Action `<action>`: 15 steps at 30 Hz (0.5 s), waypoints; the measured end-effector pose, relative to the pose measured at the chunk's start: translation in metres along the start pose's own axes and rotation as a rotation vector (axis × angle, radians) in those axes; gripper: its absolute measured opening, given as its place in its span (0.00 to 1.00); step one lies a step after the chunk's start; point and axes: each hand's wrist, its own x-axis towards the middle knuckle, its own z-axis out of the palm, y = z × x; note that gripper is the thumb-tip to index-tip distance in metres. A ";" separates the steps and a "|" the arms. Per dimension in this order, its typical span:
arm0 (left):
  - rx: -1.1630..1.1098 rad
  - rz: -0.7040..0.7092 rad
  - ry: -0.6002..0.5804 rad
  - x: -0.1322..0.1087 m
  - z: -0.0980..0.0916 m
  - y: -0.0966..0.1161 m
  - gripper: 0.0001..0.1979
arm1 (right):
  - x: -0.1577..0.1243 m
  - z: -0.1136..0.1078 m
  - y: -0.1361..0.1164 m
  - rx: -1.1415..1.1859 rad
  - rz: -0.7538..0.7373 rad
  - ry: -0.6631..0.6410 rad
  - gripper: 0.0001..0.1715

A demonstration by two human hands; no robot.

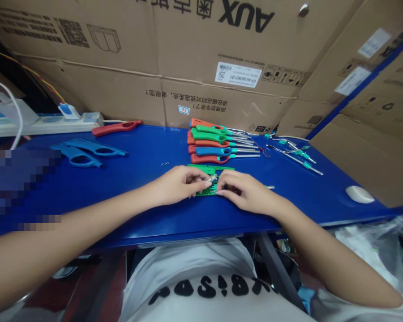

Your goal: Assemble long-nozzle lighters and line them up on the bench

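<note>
Near the front middle of the blue table, my left hand (186, 182) is closed in a pinch on a small silvery part (212, 178). Opposite it, my right hand (243, 188) has thumb and fingertips pressed together over a green lighter casing (208, 169); what they grip is too small to make out. The casing lies opened beneath both hands, which hide much of it. A metal tube end (270, 187) pokes out beyond my right hand. Just behind is a stack of gas lighters (210, 150) in red, orange, green and blue, metal tubes toward the right.
Blue casings (83, 152) and a red casing (117, 128) lie at left, near a power strip (47, 124). Several metal tubes with green fittings (302, 158) are at right, beside a white oval object (359, 194). Cardboard (174, 67) walls the table's back.
</note>
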 end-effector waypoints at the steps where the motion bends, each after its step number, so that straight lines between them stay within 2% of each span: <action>1: -0.018 -0.014 0.011 0.001 0.000 -0.001 0.18 | 0.002 -0.001 0.003 0.120 0.046 0.009 0.09; 5: -0.103 -0.037 0.039 0.002 0.003 -0.004 0.19 | 0.006 -0.002 0.013 0.607 0.362 -0.016 0.18; 7: -0.129 -0.033 0.049 0.003 0.004 -0.005 0.18 | 0.006 -0.001 0.013 0.816 0.462 -0.028 0.22; 11: -0.158 -0.033 0.051 0.003 0.003 -0.005 0.17 | 0.007 0.000 0.013 1.013 0.480 0.040 0.22; 15: -0.160 -0.039 0.038 0.003 0.002 -0.005 0.17 | 0.008 0.002 0.016 1.021 0.438 0.085 0.22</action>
